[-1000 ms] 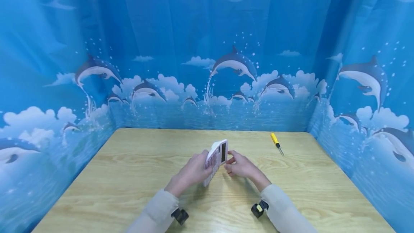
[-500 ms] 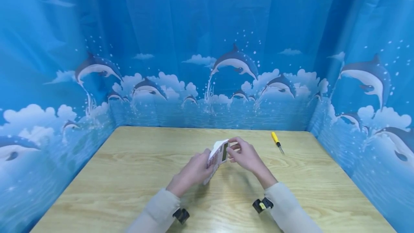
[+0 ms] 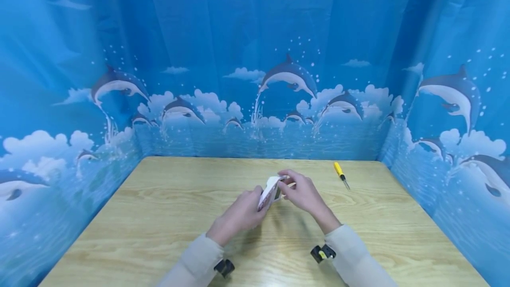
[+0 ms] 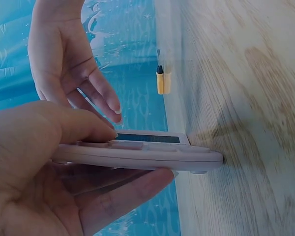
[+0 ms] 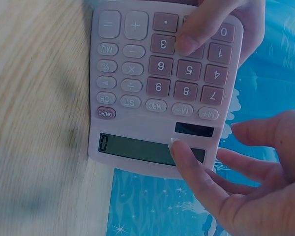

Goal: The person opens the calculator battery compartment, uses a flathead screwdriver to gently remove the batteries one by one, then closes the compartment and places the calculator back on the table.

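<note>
"Progress on the pale pink, round-cornered plastic calculator (image 5: 157,88)?"

"Mid-handling, I'd judge. Held tilted over the middle of the light wood-grain surface (image 3: 119,234); whether its edge touches down, can't tell. Left hand (image 3: 241,214) pinches it, thumb on the darker pink square keys (image 5: 161,65), fingers behind."

"Right hand (image 3: 304,194)?"

"Not gripping. Digits loosely parted, one in front of the grey-green rectangular display (image 5: 132,149); contact unclear."

"Done so far?"

"Lifted and on: display reads 0, part of it covered."

"Remaining?"

"It's in hand, not lying flat, so handling looks unfinished; how much remains isn't shown. Yellow-and-black-handled screwdriver with thin metal shaft (image 3: 341,175) lies well apart, far right, unused."
</note>
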`<state>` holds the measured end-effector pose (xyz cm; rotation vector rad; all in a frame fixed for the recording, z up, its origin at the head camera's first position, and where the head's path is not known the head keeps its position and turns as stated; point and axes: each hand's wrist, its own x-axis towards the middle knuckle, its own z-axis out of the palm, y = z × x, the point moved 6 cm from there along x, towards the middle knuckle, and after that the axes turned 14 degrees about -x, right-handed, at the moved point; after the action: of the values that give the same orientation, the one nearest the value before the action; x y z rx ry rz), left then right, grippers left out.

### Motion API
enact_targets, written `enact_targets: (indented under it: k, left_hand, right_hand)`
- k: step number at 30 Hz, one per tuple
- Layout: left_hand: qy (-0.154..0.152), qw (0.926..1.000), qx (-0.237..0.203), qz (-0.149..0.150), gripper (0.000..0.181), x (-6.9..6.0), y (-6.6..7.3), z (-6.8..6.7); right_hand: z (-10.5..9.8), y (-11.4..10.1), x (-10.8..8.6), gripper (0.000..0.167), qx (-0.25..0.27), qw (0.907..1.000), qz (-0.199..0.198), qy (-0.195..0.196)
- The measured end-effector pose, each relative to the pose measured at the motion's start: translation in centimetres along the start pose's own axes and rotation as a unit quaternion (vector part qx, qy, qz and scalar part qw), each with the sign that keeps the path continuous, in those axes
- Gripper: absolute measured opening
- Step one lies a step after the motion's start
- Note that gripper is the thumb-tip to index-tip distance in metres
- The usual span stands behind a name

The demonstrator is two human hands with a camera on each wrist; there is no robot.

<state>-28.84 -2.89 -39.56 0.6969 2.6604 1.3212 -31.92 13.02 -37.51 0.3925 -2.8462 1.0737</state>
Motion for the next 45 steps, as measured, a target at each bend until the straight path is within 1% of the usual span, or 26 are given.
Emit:
enact_targets:
  k: [3,7,10,16,18,23,26,32,37,38,42,45]
  left_hand:
    - [-0.001,1.0000,-0.001,0.007,0.025,0.0,0.1,0.1]
    - [0.003,0.9990,0.022,0.038,0.020,0.0,0.4,-0.1]
    - [0.003,0.9980,0.034,0.054,0.019,0.0,0.5,-0.2]
    - [-0.002,0.9968,0.042,0.067,0.022,0.2,1.0,-0.3]
    - [-0.009,0.9970,0.040,0.065,0.024,0.1,0.9,-0.1]
    - [-0.028,0.9982,0.027,0.045,0.031,-0.1,0.7,0.2]
    - [-0.034,0.9980,0.029,0.044,0.035,-0.2,0.8,0.3]
    - [-0.048,0.9968,0.044,0.046,0.048,-0.6,0.8,0.7]
    - [-0.047,0.9951,0.068,0.054,0.059,-0.6,0.9,0.8]
    - [-0.048,0.9952,0.068,0.051,0.061,-0.6,0.9,0.8]
    - [-0.056,0.9948,0.071,0.047,0.064,-0.6,0.9,0.9]
    - [-0.061,0.9942,0.076,0.046,0.065,-0.6,1.0,0.9]
  right_hand:
    - [0.0,0.2,0.1,0.034,-0.001,1.0000,0.006,-0.004]
    - [-0.1,0.4,0.2,0.030,-0.002,1.0000,0.008,-0.005]
    - [-0.4,0.3,0.3,0.028,-0.004,1.0000,0.005,-0.004]
    - [-1.0,0.2,0.4,0.026,-0.010,0.9998,0.012,-0.011]
    - [-1.0,0.2,0.4,0.026,-0.009,0.9997,0.015,-0.016]
    - [-0.7,0.5,0.2,0.028,-0.007,0.9990,0.031,-0.030]
    - [-0.6,0.6,0.1,0.028,-0.003,0.9983,0.046,-0.035]
    - [-0.8,1.1,-0.3,0.028,-0.005,0.9960,0.079,-0.041]
    - [-1.1,1.3,-0.2,0.030,-0.012,0.9938,0.100,-0.047]
    - [-1.1,1.4,-0.2,0.031,-0.013,0.9933,0.104,-0.049]
    - [-1.1,1.8,-0.2,0.034,-0.020,0.9908,0.117,-0.065]
    - [-1.0,2.1,-0.3,0.035,-0.028,0.9898,0.119,-0.072]
